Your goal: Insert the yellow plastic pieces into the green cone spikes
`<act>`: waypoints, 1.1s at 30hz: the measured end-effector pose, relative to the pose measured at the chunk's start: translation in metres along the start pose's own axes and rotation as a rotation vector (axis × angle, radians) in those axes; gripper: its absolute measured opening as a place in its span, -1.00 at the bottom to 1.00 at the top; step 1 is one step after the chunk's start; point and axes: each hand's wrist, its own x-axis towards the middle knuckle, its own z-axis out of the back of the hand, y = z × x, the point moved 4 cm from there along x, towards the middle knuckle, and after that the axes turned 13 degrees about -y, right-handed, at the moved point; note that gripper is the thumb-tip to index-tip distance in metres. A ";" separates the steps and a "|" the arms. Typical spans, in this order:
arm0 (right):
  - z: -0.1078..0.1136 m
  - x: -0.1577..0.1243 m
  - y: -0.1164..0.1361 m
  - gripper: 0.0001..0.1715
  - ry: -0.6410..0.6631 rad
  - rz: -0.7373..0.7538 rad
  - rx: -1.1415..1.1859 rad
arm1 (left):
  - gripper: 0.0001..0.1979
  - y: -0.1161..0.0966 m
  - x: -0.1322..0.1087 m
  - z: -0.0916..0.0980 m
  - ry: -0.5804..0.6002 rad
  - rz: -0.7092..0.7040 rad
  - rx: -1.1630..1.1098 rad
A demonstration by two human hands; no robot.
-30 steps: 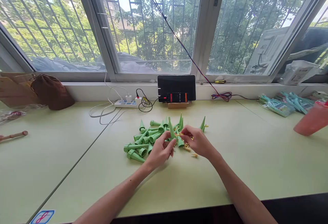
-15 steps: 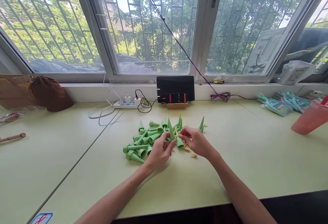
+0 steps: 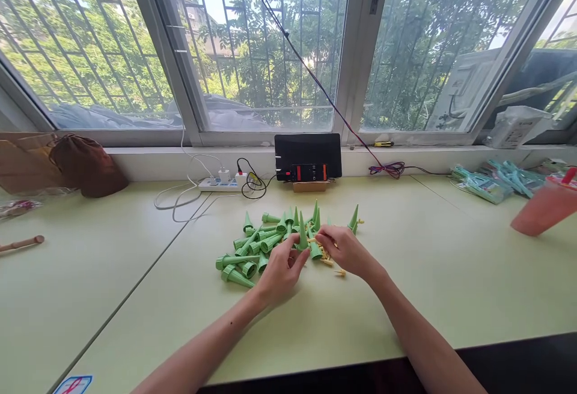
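Observation:
Between the thumb and fingers of my left hand [image 3: 282,263] is a green plastic spike [image 3: 303,232], its pointed end up. My right hand [image 3: 340,245] pinches a small yellow piece [image 3: 312,239], which reaches to the side of that spike. Whether the piece sits in the spike or only touches it, I cannot tell. A heap of similar green spikes [image 3: 247,250] with ribbed caps lies left of and behind my left hand. Several loose yellow pieces [image 3: 327,262] are scattered under and beside my right hand. Further right stand green spikes [image 3: 354,218] with a yellow piece by them.
Behind the heap, a phone [image 3: 310,172] leans on a dark tablet [image 3: 329,148]. A power strip [image 3: 220,185] with cables is to its left. A red drink cup [image 3: 543,208] and blue-green packets [image 3: 484,184] are on the right. A brown pouch [image 3: 97,169] stands at left.
The green spike in my left hand has shifted slightly right and down, and stands more upright. My right hand still pinches the yellow piece at its side.

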 end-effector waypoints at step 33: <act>0.001 -0.002 0.003 -0.73 0.054 -0.009 0.073 | -0.77 0.003 -0.004 -0.002 0.001 0.001 -0.036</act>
